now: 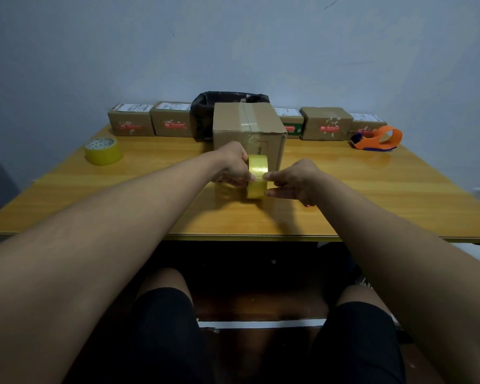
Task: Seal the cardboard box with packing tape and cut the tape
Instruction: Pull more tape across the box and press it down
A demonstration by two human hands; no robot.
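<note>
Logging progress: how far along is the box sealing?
Done: a tape strip already runs over the box top and down its front. In hand: the left hand grips the tape roll while the right hand pinches at its edge. Left: laying any further strip and cutting; the dispenser sits untouched.

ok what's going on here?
A person holds a yellow tape roll upright in front of the cardboard box. The left hand grips the roll, and the right hand pinches at its edge. The box top already has a tape strip. The orange dispenser sits untouched on the table.
</note>
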